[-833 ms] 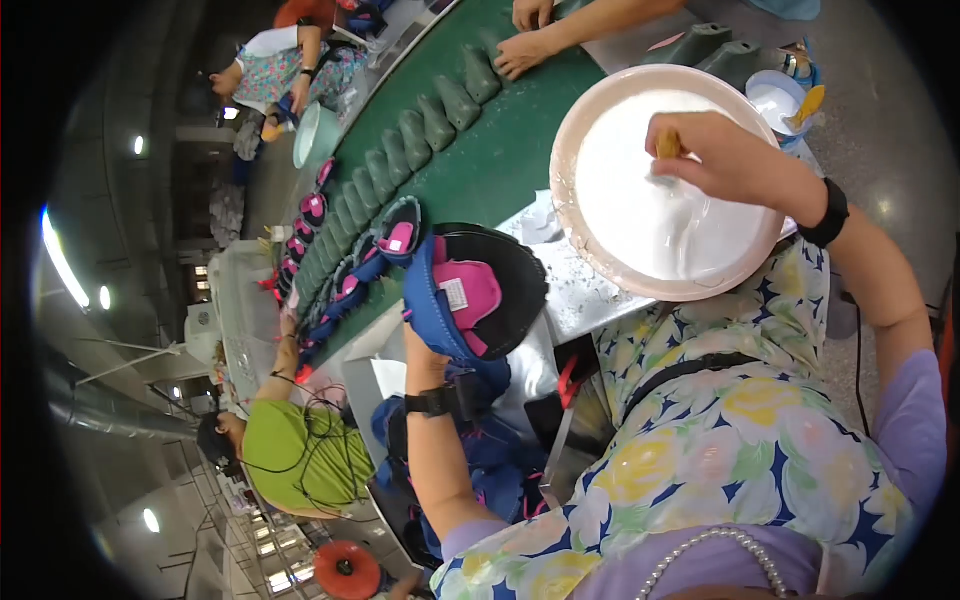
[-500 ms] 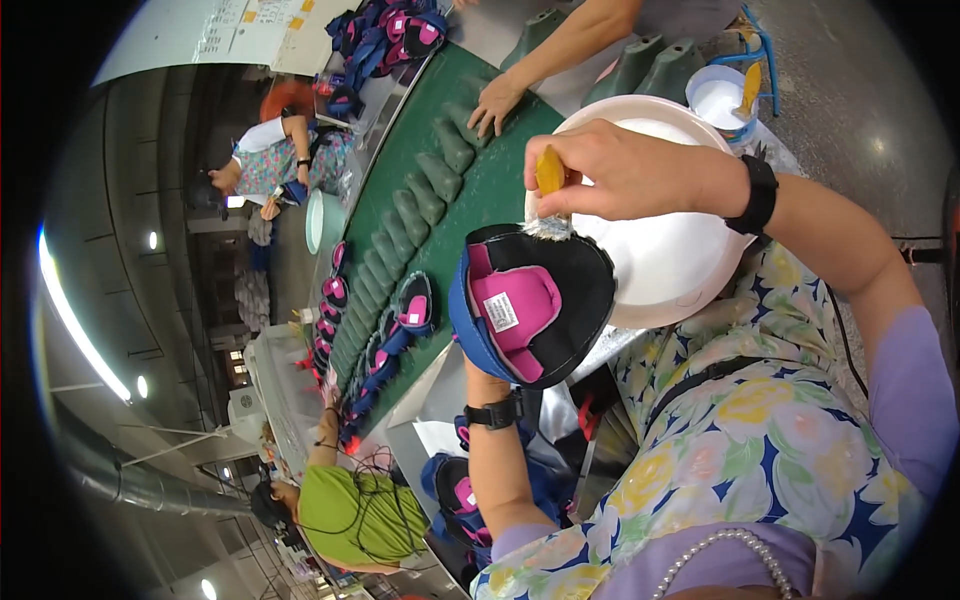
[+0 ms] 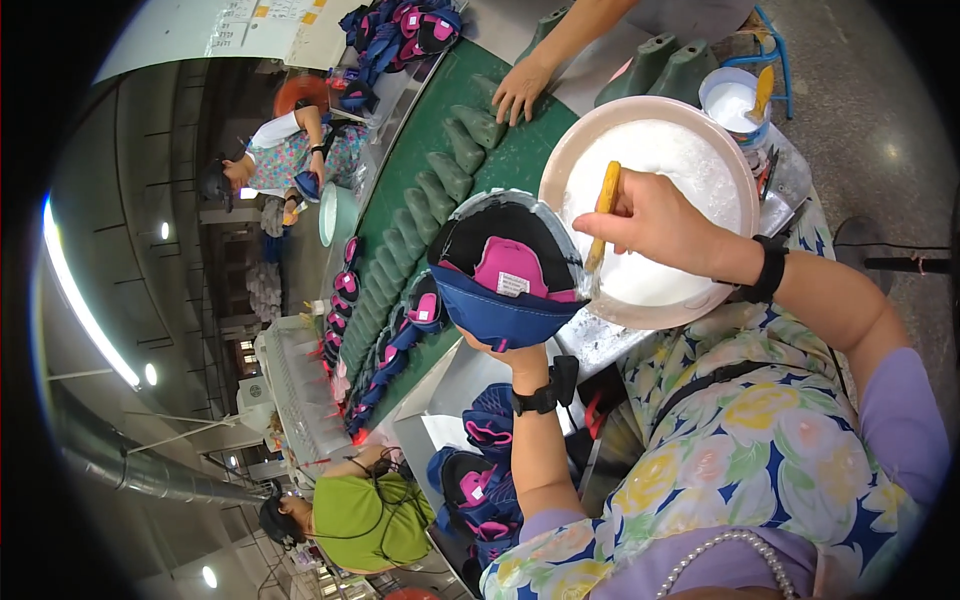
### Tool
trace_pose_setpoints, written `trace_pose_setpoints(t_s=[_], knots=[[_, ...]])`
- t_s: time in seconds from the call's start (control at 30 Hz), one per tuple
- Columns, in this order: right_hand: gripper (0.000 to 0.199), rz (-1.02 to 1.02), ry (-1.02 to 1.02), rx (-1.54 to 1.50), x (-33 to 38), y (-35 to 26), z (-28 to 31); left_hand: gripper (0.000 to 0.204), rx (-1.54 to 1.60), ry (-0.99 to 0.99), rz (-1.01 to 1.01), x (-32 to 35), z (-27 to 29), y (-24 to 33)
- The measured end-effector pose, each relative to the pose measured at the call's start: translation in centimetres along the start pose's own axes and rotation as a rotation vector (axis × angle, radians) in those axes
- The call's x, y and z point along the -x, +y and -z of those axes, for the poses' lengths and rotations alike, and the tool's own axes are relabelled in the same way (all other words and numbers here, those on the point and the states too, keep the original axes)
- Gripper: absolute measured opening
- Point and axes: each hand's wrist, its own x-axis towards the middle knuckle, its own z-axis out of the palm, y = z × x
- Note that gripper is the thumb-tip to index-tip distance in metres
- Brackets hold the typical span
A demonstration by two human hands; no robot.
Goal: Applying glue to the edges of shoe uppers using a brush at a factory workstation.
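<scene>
green belting (image 3: 530, 150) lies beyond the hands (image 3: 510, 355) (image 3: 655, 225), left gripping a blue shoe upper (image 3: 500, 296), right pinching a brush (image 3: 608, 190).

It was a shoe-making workshop: a row of dark foot forms (image 3: 449, 176) and blue-and-pink shoe uppers (image 3: 425, 305) lined the green belt (image 3: 517, 163), a basin (image 3: 650, 107) of white liquid (image 3: 672, 158) stood beside it, and co-workers (image 3: 365, 522) flanked it.

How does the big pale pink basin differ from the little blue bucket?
The round pale pink basin is much wider than the small blue bucket. A yellow-handled brush sticks up from the bucket; none shows resting in the basin. Both are round and hold white liquid.
</scene>
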Motion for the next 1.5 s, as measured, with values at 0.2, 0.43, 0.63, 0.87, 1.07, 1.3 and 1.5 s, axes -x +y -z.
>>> trace_pose_setpoints(t_s=[0.2,0.43,0.63,0.87,1.07,1.3,1.5], knots=[[0.031,0.18,-0.006,0.036,0.7,-0.7,1.3,0.054,0.572,0.047,0.527,-3.8,1.5,0.2],[0.019,0.787,-0.151,0.143,1.0,-1.6,1.3,0.046,1.379,-0.692,1.28,-2.7,3.4,0.8],[0.017,1.357,-0.453,0.344,0.7,-2.4,-0.9,0.046,1.503,-0.745,1.312,1.8,1.8,4.7],[0.015,1.025,-0.414,0.417,-1.5,-1.5,1.4,0.045,1.485,-0.716,1.289,2.0,1.8,5.1],[0.02,0.633,-0.387,0.401,-1.7,-1.8,3.6,0.045,1.472,-0.67,1.265,1.7,2.4,4.7],[0.016,0.617,-0.243,0.288,-1.4,-2.9,3.8,0.045,1.439,-0.59,1.241,1.3,2.9,4.5],[0.015,0.638,-0.351,0.356,-1.2,-2.3,3.6,0.044,1.389,-0.509,1.189,0.3,3.0,4.0]])
